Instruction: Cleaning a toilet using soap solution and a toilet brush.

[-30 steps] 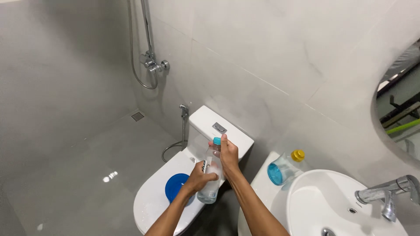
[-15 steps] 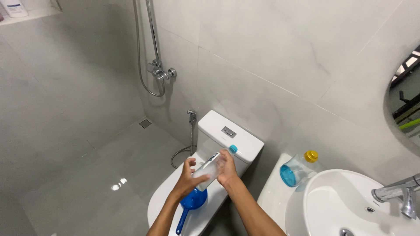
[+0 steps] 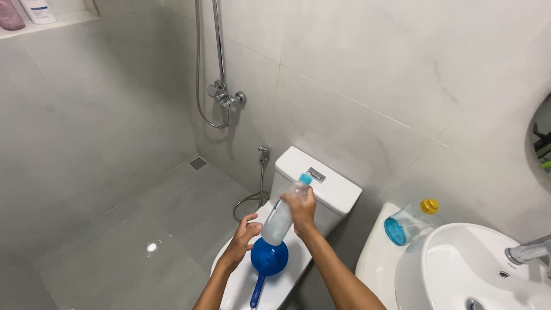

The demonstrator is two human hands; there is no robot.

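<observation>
fingers (image 3: 303, 202) of the right hand (image 3: 301, 208) wrap around the upper part of a clear plastic bottle with a turquoise cap (image 3: 280, 217), closed firmly just below its neck, so the cap sticks out above the knuckles and the body hangs down and to the left past the palm. the bottle is tilted, cap up toward the white toilet cistern (image 3: 321, 186), base low over the closed white toilet lid (image 3: 241, 281). the left hand (image 3: 243, 236) sits just beside the bottle's lower part with its fingers spread and loosely curled, holding nothing; whether the fingertips touch the plastic cannot be told. directly under the bottle's base lies a round blue plastic scoop with a long handle (image 3: 267, 263), resting on the lid. to the right, a clear bottle with a yellow cap and blue base (image 3: 408, 221) lies on its side on the white counter beside the white washbasin (image 3: 459, 270).
</observation>
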